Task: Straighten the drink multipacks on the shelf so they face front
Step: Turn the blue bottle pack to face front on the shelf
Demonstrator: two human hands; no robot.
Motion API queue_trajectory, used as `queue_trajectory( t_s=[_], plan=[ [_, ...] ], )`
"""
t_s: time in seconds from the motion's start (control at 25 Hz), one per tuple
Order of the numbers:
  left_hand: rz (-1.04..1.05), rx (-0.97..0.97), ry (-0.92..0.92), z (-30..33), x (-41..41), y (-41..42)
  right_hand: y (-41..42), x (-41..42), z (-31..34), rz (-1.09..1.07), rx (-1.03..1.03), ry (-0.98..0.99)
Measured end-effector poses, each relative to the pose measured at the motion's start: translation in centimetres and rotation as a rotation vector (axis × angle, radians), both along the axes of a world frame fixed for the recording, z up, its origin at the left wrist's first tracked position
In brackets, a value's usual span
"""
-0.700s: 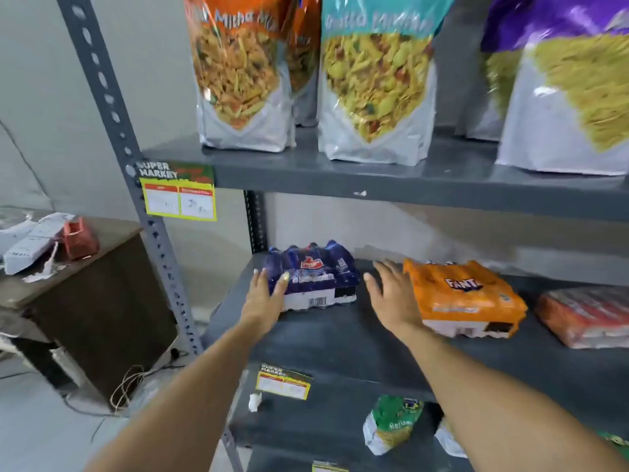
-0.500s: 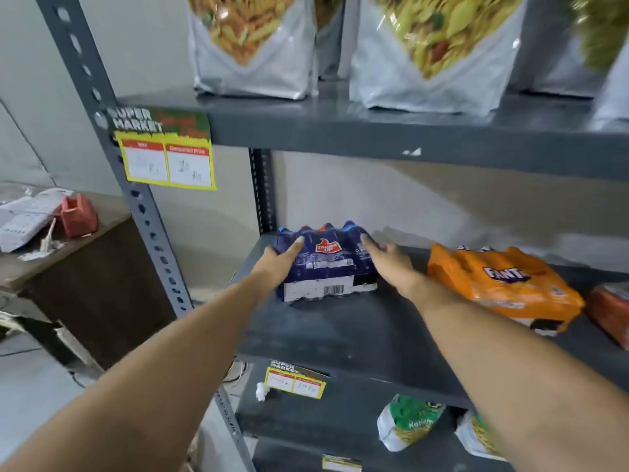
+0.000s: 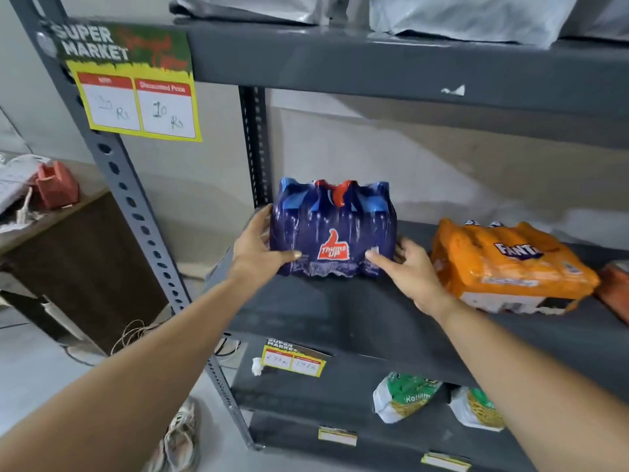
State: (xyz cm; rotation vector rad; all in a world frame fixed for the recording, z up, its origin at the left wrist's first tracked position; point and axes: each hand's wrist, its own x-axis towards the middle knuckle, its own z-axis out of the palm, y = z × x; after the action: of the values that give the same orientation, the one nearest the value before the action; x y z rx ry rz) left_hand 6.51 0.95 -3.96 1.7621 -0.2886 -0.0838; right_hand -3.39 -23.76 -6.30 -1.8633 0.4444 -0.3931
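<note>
Nearest, the left hand [image 3: 257,248] and right hand [image 3: 406,267] clamp the blue Thums Up multipack [image 3: 333,229] from either side, fingers [image 3: 376,257] wrapped round its lower corners, thumbs across the front, probably to square it. It stands upright on the middle shelf [image 3: 357,311], logo facing out. Farther right, the orange Fanta multipack [image 3: 510,267] lies askew.

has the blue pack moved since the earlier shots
Yes. The blue pack, lying flat earlier, now stands upright with its logo frontward, beside the rear post.
</note>
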Motion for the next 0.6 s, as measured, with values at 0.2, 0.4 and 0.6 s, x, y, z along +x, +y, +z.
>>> queue_trajectory(
  t_s=[0.2, 0.4, 0.6],
  plan=[
    [0.039, 0.08, -0.098, -2.2, -3.0, 1.0, 0.2, -2.5, -2.3, 0.085, -0.11, -0.006],
    [0.08, 0.231, -0.075, -0.7, -3.8, 1.4, -1.9, -0.5, 2.0, 0.129, 0.135, 0.164],
    [0.055, 0.588, -0.082, 2.9, -0.7, 1.6, -1.9, 1.0, 4.0, 0.407, 0.14, 0.292]
  ],
)
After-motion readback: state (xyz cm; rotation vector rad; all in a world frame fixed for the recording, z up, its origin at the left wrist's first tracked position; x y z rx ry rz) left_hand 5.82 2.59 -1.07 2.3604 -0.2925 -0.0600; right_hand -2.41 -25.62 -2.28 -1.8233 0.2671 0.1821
